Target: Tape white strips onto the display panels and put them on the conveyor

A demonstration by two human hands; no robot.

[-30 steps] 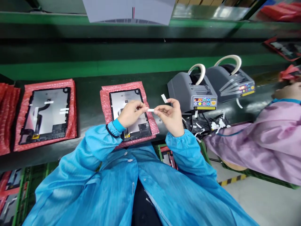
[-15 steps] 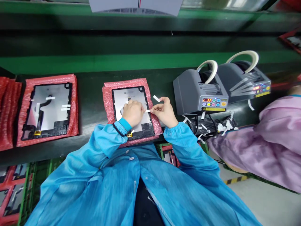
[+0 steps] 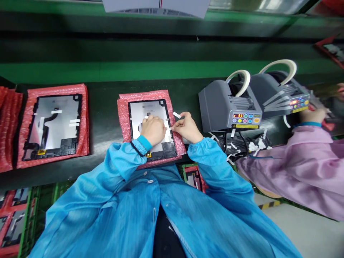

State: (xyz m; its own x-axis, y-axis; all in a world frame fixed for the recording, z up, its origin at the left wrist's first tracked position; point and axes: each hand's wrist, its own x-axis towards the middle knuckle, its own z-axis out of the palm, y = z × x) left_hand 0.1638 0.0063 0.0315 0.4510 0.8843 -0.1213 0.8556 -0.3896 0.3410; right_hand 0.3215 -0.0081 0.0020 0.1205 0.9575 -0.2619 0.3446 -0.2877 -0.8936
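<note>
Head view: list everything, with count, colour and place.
bench: 1, dark green, across view
crates: several, green, below bench
panels: several, black-silver, on bench and in crates
wraps: several, red, under panels, stacked left
dispensers: 2, grey, right
rolls: 2, cream, on dispensers
strips: many, white, on panels, near dispensers
unit: 1, pale, top
co-worker: 1, lilac sleeve, far right
left hand: 1, blue sleeve, on centre panel
right hand: 1, blue sleeve, holding strips

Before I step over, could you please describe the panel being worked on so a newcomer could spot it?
On the dark bench, look left of the grey tape dispensers to the first red bubble wrap. On it lies a black-edged silver panel; unlike the similar panel farther left, it has the left hand over it.
</note>
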